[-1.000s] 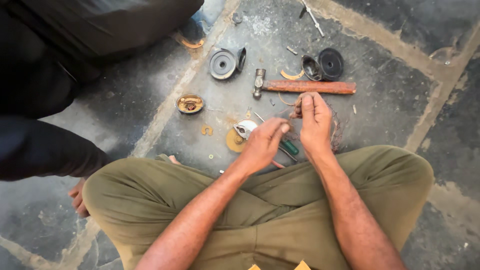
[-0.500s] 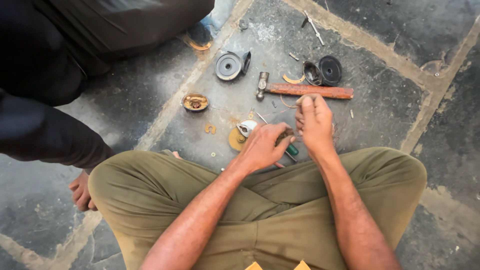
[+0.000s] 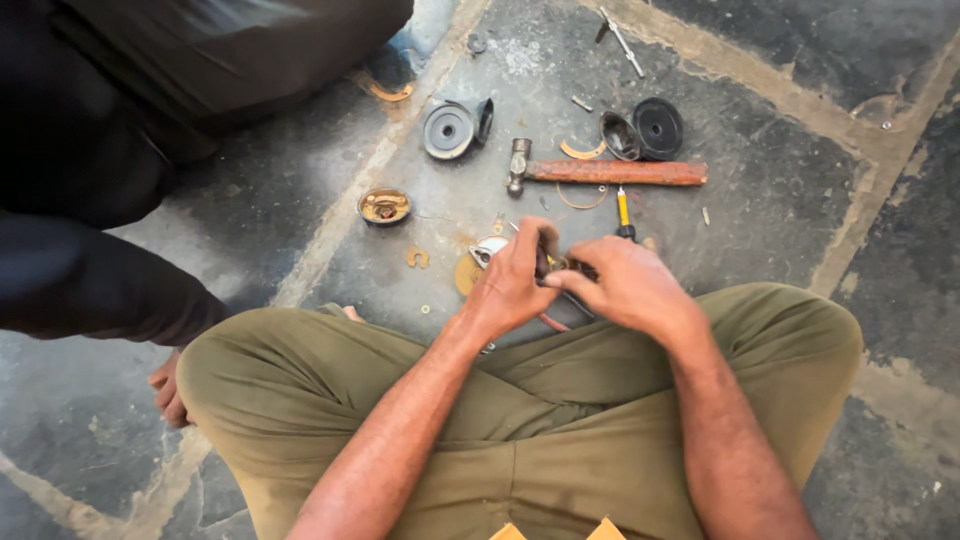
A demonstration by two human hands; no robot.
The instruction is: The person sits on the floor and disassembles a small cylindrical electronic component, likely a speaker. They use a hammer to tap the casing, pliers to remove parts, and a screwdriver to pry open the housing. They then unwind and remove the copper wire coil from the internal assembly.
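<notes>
I sit cross-legged on a stone floor with both hands together in front of my knees. My left hand [image 3: 512,282] and my right hand [image 3: 628,286] both pinch a small dark metal part [image 3: 556,268] between their fingertips. Most of that part is hidden by the fingers. Under my left hand lie a flat orange disc [image 3: 465,274] and a pale round piece [image 3: 489,247]. A screwdriver with a yellow and black handle [image 3: 623,212] lies just beyond my right hand.
A hammer with a reddish wooden handle [image 3: 610,172] lies beyond the hands. Two black round parts [image 3: 645,128], a grey metal housing [image 3: 452,128] and a brass round part [image 3: 385,206] sit around it. Another person in black clothes [image 3: 120,150] crouches at the left.
My right hand, held upright with fingers raised before, has come down and closed onto the small part with my left hand. The screwdriver now shows on the floor.
</notes>
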